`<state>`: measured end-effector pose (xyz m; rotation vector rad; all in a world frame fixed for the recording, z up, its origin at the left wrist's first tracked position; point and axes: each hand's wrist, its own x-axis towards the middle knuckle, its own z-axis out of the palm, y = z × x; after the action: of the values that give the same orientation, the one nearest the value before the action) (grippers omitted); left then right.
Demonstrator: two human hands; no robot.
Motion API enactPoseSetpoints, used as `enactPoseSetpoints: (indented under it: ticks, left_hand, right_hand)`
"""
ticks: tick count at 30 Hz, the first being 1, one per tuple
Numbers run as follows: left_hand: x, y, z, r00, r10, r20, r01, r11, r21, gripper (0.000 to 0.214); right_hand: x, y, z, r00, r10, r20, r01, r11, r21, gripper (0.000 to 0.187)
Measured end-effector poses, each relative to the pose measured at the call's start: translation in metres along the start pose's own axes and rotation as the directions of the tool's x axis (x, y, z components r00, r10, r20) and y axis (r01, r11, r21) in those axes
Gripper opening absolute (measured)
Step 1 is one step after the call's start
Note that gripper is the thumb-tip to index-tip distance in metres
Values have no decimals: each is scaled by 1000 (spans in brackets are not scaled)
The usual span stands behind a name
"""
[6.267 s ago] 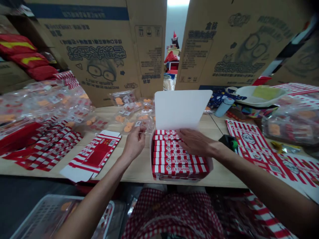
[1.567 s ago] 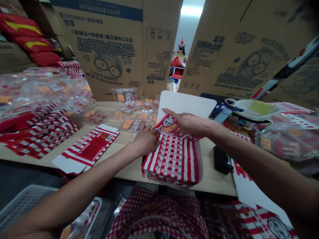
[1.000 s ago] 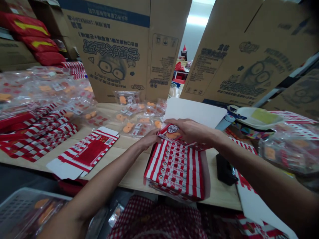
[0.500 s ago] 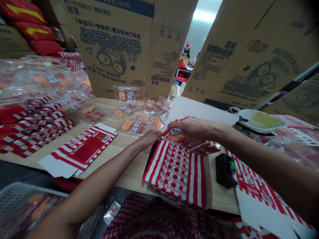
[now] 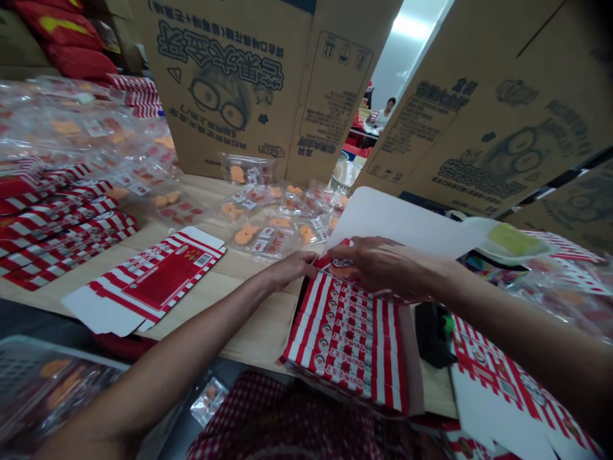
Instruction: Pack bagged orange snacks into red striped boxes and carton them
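Note:
A display box (image 5: 412, 364) with its white lid (image 5: 402, 220) raised stands at the table's front edge. Inside, a row of small red-and-white striped boxes (image 5: 352, 335) is packed tightly, their printed sides up. My right hand (image 5: 387, 263) is closed on another small striped box (image 5: 343, 271) at the back end of the row, low against the lid side; my fingers cover much of it. At the back left corner, my left hand (image 5: 293, 268) has its fingers closed on the display box's edge, close to the held small box.
A flattened striped carton (image 5: 158, 278) lies to the left, beside stacked striped cartons (image 5: 62, 223). Clear bags of orange pieces (image 5: 272, 236) lie behind. Right of the display box are a black tape dispenser (image 5: 433, 335) and printed card (image 5: 507, 383). Large cardboard boxes (image 5: 230, 83) stand at the back.
The small box in my right hand has gone lower into the display box, its right end now mostly hidden. My left hand stays at the corner. The view has shifted slightly.

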<state>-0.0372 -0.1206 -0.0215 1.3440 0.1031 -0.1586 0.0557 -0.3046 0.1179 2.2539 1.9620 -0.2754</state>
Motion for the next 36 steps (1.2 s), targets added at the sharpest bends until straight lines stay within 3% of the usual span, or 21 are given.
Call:
enactPoseSetpoints:
  ticks: [3,6,9,12,16,20,25,30,36]
  left_hand:
    - [-1,1,-1,1000,28,8,-28,1000,-5,27]
    - [-1,0,-3,1000,24,6,-24,1000,-7,28]
    - [-2,-1,-5,1000,16,15,-16,1000,-21,28]
    - [-3,2,-5,1000,0,0,0,1000,-26,20]
    - [1,1,6,995,-27,-95,26,1000,-13,19]
    - [6,-3,18,978,-73,-197,70,997,-19,21]
    - [6,-2,21,973,-101,-206,97,995,-29,23]
    - [1,0,20,973,-92,-210,90,996,-20,22]
    - [-1,-1,23,974,-100,-202,106,994,19,22]
  right_hand:
    - [10,11,-3,998,-10,54,12,1000,-29,45]
    - [11,10,-7,995,-9,98,9,1000,-9,38]
    - [4,-8,-3,997,39,60,-36,999,-39,34]
    - [-2,-22,9,994,107,-15,-108,985,-133,48]
    - [-2,-13,15,990,132,-48,-134,989,-62,46]
    - [1,-2,10,991,107,-85,-105,994,23,35]
    - [11,-10,8,994,71,-86,-71,997,6,14]
    - [20,-6,4,995,-66,-76,66,998,-3,14]
    - [22,4,-9,994,-97,57,102,991,-84,19]
